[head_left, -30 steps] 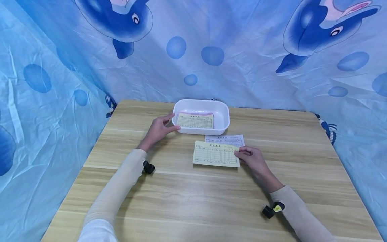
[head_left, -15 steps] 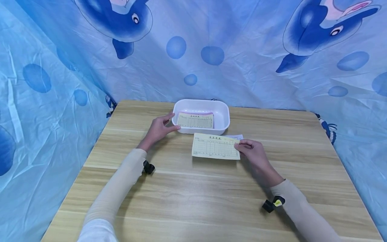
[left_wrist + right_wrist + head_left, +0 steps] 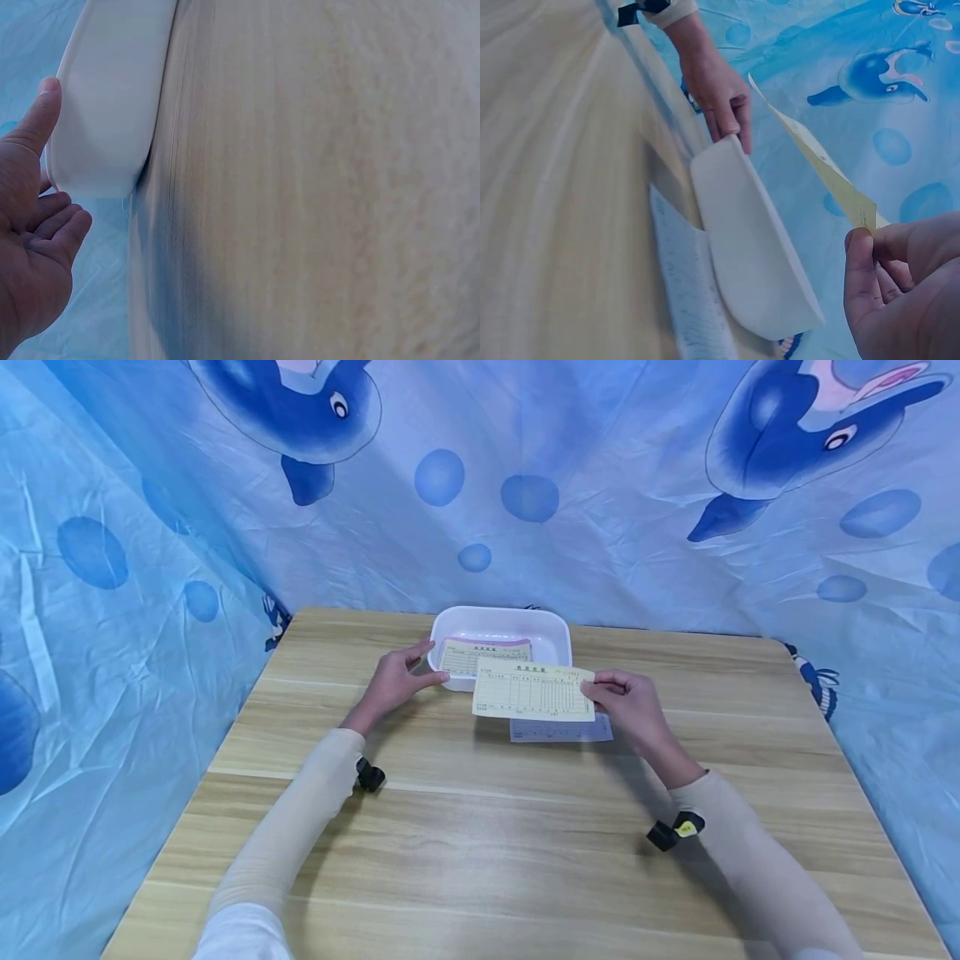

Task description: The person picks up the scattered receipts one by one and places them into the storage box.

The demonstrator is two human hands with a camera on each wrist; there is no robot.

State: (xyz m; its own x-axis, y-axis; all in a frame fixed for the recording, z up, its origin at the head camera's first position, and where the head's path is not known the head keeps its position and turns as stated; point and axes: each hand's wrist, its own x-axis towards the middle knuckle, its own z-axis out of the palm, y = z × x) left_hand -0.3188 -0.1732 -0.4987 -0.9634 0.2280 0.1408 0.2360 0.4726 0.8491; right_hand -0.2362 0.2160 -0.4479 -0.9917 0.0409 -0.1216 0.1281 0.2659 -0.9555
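Observation:
In the head view, my right hand point(image 3: 633, 706) pinches a pale yellow printed form point(image 3: 528, 692) by its right edge, thumb on top. The form hangs above the front rim of a white plastic tray point(image 3: 557, 639) and overlaps it in this view. The right wrist view shows the yellow form point(image 3: 817, 161) raised well over the tray, slightly bent. My left hand point(image 3: 393, 685) holds the tray's left end between thumb and fingers. Inside the tray lie a yellow form point(image 3: 459, 658) and a pink sheet edge under it. A pale lilac form point(image 3: 561, 732) lies on the table, partly hidden.
The wooden table point(image 3: 450, 860) reaches back to a blue curtain point(image 3: 637, 560) printed with dolphins, close behind the tray. Another curtain side point(image 3: 97, 693) hangs along the left edge. Black wrist cameras point(image 3: 370, 775) sit on both forearms.
My right hand has lifted the yellow form and moved it away from me, toward the tray, uncovering the near part of the lilac form. My left hand stays on the tray.

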